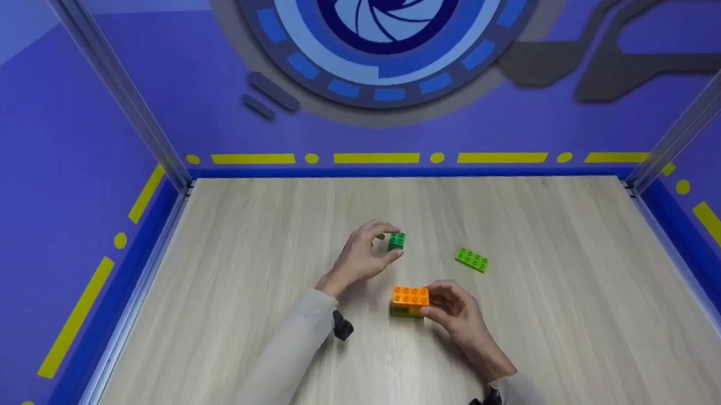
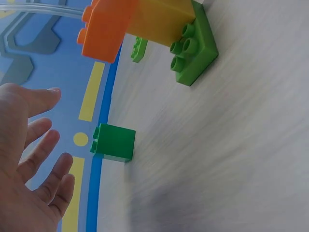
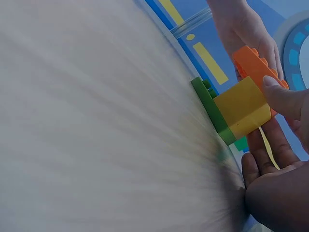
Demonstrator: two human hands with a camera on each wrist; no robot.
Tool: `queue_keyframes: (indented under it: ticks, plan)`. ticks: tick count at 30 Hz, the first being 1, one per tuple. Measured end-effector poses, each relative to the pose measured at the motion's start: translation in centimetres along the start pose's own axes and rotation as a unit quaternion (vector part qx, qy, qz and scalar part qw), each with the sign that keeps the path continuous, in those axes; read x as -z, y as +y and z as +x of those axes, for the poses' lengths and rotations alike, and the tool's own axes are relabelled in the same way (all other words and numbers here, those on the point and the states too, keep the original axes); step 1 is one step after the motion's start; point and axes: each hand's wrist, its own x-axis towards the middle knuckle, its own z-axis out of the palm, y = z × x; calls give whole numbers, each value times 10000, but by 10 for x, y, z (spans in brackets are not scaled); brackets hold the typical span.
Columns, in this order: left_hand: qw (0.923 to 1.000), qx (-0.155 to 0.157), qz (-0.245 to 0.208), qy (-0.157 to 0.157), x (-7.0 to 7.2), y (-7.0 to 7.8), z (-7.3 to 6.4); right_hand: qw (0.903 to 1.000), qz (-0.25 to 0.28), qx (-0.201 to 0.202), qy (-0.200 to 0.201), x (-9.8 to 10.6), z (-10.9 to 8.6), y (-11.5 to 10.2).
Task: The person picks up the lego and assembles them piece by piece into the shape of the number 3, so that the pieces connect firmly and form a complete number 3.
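My left hand [image 1: 359, 255] reaches around a dark green 2x2 toy brick [image 1: 397, 240], thumb and fingers spread on either side of it. The left wrist view shows a gap between those fingers and the green brick [image 2: 116, 141]. My right hand [image 1: 463, 318] pinches the end of an orange brick [image 1: 410, 296], thumb on its near side. That orange brick tops a small stack: a yellow brick [image 3: 244, 107] sits under it, and a green plate [image 3: 212, 111] forms the base. Studs of the base plate [image 2: 198, 48] show beside the yellow brick in the left wrist view.
A lime green 2x4 plate [image 1: 471, 260] lies on the wooden table [image 1: 258, 240], behind and right of the stack. Blue printed walls [image 1: 364, 134] enclose the table at the back and both sides, with metal corner posts [image 1: 705, 98].
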Motion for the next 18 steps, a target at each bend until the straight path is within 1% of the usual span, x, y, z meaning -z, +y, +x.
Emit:
queue_keyframes:
  ticks: [3,10,15,18]
  plan:
    - [9999,137,20,-13,-2,-2,4,10000,5,15,-10,2,1,1]
    - [9993,377,-39,-58,-5,-10,7,9998,99,-157,33,4,7,0]
    - [9980,579,-225,-88,-9,-15,8,9998,160,-149,8,2,13,0]
    - [9971,673,-285,-196,-12,-18,9,9996,223,-156,58,2,16,1]
